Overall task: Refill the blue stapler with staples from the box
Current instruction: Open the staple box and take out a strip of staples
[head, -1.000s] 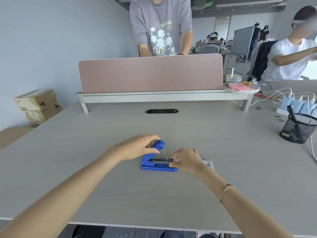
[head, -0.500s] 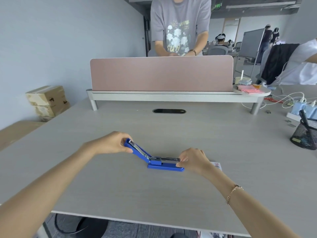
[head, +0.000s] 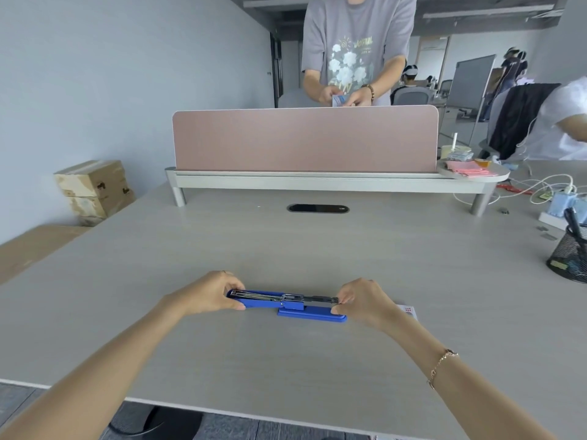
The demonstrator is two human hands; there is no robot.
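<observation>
The blue stapler lies on the grey desk, swung fully open so its top arm lies flat to the left and the metal staple channel shows. My left hand grips the free end of the opened top arm. My right hand pinches the front end of the metal magazine above the blue base. A small white staple box with red print lies on the desk just behind my right wrist, mostly hidden.
A pink divider on a raised shelf crosses the desk's far side, with a person standing behind it. A black mesh pen cup, chargers and cables sit at the right. Cardboard boxes stand at the left.
My left hand has swung the stapler's top arm from upright over to the left until it lies flat. My right hand stays on the front end.
</observation>
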